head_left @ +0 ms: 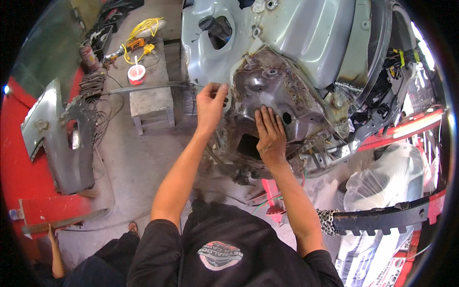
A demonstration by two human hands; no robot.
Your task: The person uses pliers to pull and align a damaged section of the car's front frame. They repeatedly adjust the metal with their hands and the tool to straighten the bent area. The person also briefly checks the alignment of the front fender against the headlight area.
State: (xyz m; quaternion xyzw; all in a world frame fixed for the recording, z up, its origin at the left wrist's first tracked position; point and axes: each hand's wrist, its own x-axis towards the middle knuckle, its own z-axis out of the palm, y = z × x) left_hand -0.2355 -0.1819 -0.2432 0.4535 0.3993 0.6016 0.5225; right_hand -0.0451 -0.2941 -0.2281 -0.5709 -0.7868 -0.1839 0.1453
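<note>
My right hand (271, 134) lies flat with its fingers stretched out on a dark, bare metal panel (256, 98). Rust marks the panel's upper and right edges, and it has a round hole and a rectangular opening. My left hand (210, 107) is raised at the panel's left edge, its fingers curled toward the thumb; whatever they may pinch is too small to make out. Beyond both hands spreads the stripped silver car body (301, 43), with an oval opening at its upper left.
Left stands a grey bench (152, 100) bearing a red-and-white tub (136, 74), an orange power tool (135, 44) and a yellow cord (148, 26). A loose fender (67, 143) leans on a red panel. Another person's hand (51, 233) touches a long strip. A chain (327, 221) hangs at right.
</note>
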